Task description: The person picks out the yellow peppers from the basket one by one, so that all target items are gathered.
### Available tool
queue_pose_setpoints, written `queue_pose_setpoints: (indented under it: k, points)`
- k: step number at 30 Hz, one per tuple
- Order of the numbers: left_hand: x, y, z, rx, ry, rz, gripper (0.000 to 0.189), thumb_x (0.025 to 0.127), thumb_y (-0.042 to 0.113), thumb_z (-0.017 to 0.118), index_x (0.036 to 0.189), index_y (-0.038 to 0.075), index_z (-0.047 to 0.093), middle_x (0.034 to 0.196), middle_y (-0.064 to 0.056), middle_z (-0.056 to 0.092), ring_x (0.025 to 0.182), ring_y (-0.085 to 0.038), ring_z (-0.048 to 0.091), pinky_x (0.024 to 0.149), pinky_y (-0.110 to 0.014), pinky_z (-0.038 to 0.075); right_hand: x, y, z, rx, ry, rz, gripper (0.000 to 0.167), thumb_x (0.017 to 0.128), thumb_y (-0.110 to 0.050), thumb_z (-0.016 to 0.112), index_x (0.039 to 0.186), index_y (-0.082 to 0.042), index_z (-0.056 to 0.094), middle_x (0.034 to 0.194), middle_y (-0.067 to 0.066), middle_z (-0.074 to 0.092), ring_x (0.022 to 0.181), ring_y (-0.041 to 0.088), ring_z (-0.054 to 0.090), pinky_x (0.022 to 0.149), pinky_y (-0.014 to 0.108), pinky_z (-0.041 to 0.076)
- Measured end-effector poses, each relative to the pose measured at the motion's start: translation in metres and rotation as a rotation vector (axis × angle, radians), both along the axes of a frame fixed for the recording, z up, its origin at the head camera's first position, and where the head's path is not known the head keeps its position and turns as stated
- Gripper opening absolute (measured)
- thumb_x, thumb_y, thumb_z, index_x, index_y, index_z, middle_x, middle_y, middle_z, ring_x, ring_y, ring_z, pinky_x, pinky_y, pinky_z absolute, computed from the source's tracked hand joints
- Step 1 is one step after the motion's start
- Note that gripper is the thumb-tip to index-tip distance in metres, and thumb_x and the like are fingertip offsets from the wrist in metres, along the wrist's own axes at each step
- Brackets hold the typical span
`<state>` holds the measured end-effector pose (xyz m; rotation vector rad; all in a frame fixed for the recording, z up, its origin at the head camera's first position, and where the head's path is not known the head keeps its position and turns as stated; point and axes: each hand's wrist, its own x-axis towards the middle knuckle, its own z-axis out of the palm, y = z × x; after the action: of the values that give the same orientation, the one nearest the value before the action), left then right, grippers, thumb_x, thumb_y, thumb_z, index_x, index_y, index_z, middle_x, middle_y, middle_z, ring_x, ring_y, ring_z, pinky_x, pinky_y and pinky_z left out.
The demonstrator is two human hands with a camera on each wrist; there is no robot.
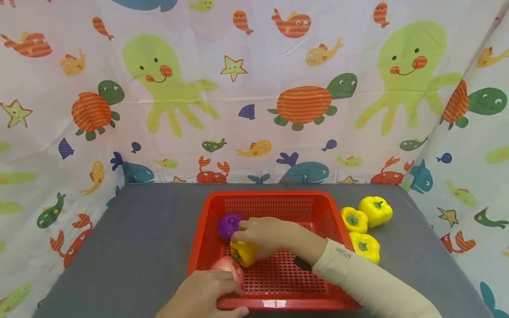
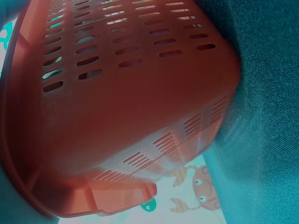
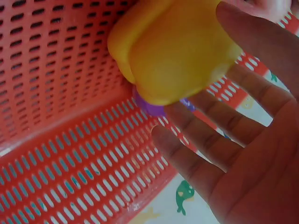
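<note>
My right hand (image 1: 264,236) reaches into the red plastic basket (image 1: 270,303) and holds a yellow bell pepper (image 1: 245,253), stem toward the front left. In the right wrist view, the thumb and fingers stand on opposite sides of the pepper (image 3: 173,56). Beside it, toward the back of the basket, lies a shiny purple round piece (image 1: 228,226). A pinkish-red round fruit (image 1: 229,266) lies in the front left corner. There my left hand (image 1: 208,291) grips the rim, fingers over it and thumb outside. The left wrist view shows the basket's outer wall (image 2: 126,102).
Three more yellow bell peppers, one at the back (image 1: 375,212), one smaller (image 1: 355,220) and one in front (image 1: 366,247), lie on the grey table (image 1: 151,247) just right of the basket. A curtain with printed sea animals (image 1: 254,66) encloses the table's back and sides.
</note>
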<state>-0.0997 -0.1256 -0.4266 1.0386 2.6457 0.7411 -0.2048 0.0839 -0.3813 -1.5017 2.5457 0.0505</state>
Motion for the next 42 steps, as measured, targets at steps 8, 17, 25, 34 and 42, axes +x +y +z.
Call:
queue_pose_setpoints:
  k: [8,17,25,34,42]
  points:
    - [0.000,-0.001,0.000,0.010,0.002,0.000,0.035,0.089,0.063,0.061,0.099,0.033,0.074,0.087,0.030,0.062,0.072,0.005,0.055,0.070,-0.026,0.052,0.004,-0.012,-0.012,0.064,0.048,-0.039,0.046,0.086,-0.040,0.077,0.123,-0.024,0.055,0.105,-0.001,0.056,0.088,0.016,0.054,0.072,0.026,0.051]
    - [0.000,0.000,0.000,-0.005,0.031,-0.012,0.036,0.091,0.063,0.060,0.097,0.031,0.074,0.085,0.029,0.061,0.072,0.004,0.053,0.067,-0.026,0.050,0.015,-0.016,-0.022,0.233,-0.061,-0.092,0.064,0.069,-0.030,0.093,0.120,-0.027,0.054,0.099,-0.006,0.053,0.083,0.011,0.055,0.075,0.029,0.052]
    - [-0.001,0.000,0.001,-0.005,0.029,-0.011,0.035,0.091,0.063,0.060,0.095,0.031,0.073,0.083,0.028,0.059,0.071,0.004,0.052,0.065,-0.025,0.048,0.016,-0.018,-0.025,0.252,-0.064,-0.108,0.071,0.063,-0.032,0.097,0.118,-0.028,0.052,0.099,-0.006,0.051,0.084,0.011,0.055,0.072,0.030,0.053]
    - [-0.001,-0.002,-0.003,0.023,0.052,-0.030,0.035,0.091,0.064,0.059,0.095,0.031,0.072,0.083,0.029,0.058,0.070,0.004,0.051,0.063,-0.023,0.046,0.016,-0.018,-0.027,0.243,-0.067,-0.096,0.073,0.061,-0.033,0.097,0.118,-0.026,0.051,0.098,-0.007,0.051,0.085,0.009,0.054,0.077,0.029,0.052]
    - [-0.001,-0.001,-0.002,0.015,0.025,-0.019,0.036,0.090,0.064,0.060,0.099,0.032,0.074,0.085,0.029,0.060,0.071,0.004,0.054,0.066,-0.024,0.049,0.011,-0.006,-0.013,0.142,-0.127,-0.091,0.070,0.061,-0.030,0.097,0.114,-0.025,0.052,0.096,-0.010,0.050,0.082,0.006,0.052,0.076,0.025,0.051]
